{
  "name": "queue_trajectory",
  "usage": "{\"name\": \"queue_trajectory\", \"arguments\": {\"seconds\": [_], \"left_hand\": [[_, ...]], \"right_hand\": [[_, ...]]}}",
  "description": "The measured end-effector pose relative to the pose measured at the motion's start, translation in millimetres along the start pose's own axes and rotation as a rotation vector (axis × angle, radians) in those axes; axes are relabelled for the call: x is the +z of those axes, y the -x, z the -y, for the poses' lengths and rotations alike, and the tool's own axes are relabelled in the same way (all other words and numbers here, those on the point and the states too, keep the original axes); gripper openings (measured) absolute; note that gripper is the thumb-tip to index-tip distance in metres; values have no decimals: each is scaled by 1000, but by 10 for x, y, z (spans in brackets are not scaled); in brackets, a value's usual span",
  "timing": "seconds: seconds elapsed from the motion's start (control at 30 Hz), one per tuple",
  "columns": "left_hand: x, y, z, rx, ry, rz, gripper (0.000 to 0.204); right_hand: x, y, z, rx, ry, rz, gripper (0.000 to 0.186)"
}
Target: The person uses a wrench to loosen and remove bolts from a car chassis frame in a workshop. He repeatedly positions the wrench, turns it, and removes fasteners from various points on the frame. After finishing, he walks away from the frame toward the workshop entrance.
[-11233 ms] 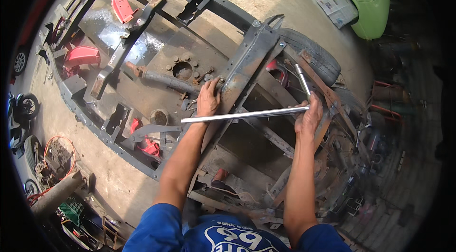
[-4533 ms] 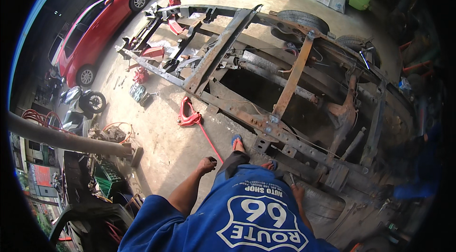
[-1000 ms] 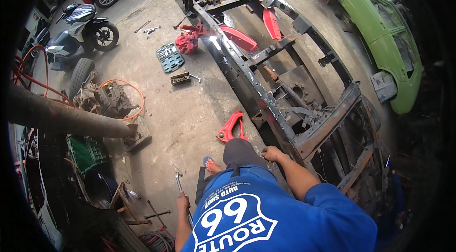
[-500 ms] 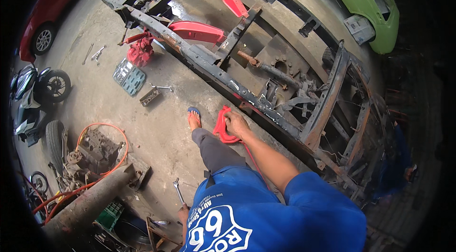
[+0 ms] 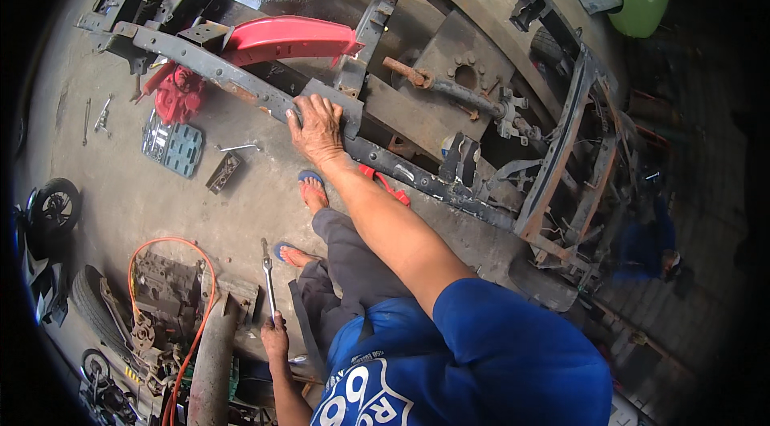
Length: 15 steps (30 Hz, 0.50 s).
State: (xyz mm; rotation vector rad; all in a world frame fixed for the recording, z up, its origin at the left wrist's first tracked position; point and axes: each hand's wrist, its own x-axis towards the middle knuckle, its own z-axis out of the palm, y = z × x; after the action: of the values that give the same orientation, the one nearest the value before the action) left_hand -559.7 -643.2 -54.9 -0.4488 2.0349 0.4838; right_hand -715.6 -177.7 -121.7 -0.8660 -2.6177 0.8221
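Observation:
My left hand is closed around the handle of a long metal ratchet wrench, its head directed away from me, over the floor. Bent over a side rail of the bare vehicle frame, my right hand grips the rail where a crossmember joins it. Its fingertips are partly hidden. A red curved part lies below the rail, partly covered by my right forearm. Further along the frame a red curved metal arm stands out from the rail.
Left of the frame lie an open socket set case, a small metal box, loose wrenches and a red mechanical part. An orange hose loops over greasy machinery at lower left. A motorcycle and a green vehicle panel stand further off.
My right hand has let go of the red curved part and moved up and left onto the frame rail. My left hand with the ratchet wrench has come further into view. The view has shifted.

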Motion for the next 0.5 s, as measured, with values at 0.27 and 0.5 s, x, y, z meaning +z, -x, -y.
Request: {"name": "queue_trajectory", "arguments": {"seconds": [0.27, 0.5], "left_hand": [[-148, -975, -319, 2, -13, 48, 52], [-400, -2152, -677, 282, -688, 88, 63]], "right_hand": [[54, -250, -71, 80, 179, 42, 32], [61, -264, -46, 117, 198, 0, 34]]}}
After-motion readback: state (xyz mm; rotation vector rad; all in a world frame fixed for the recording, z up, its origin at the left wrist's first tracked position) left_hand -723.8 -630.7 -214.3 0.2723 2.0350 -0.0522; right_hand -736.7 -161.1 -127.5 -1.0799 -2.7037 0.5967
